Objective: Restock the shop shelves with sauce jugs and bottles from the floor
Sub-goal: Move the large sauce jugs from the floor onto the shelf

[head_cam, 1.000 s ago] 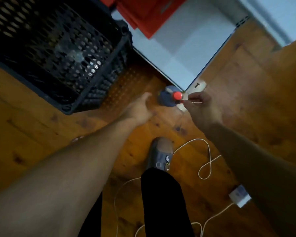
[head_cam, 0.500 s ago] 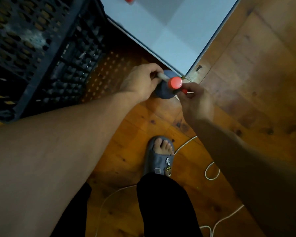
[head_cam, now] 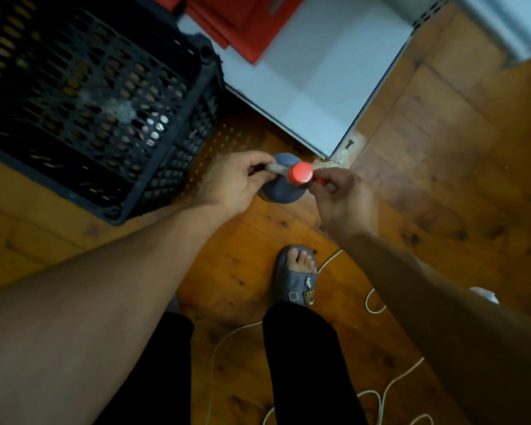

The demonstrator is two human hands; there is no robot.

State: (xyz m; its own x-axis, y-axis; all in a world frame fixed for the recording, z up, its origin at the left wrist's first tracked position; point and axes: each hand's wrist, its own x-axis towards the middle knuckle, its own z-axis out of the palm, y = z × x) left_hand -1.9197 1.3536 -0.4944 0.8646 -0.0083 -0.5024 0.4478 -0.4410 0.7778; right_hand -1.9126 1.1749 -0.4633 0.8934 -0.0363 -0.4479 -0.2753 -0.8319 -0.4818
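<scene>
head view: left hand clamps the handle of the jug, nine o'clock of the cap; right hand pinches a red bit at three. likely heavy, sloshy: lift by the handle.

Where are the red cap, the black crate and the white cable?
red cap (head_cam: 300, 173), head view, centre of its top face.
black crate (head_cam: 178, 162), head view, on its perforated outer side wall.
white cable (head_cam: 366, 303), head view, left edge of its small loop.
</scene>
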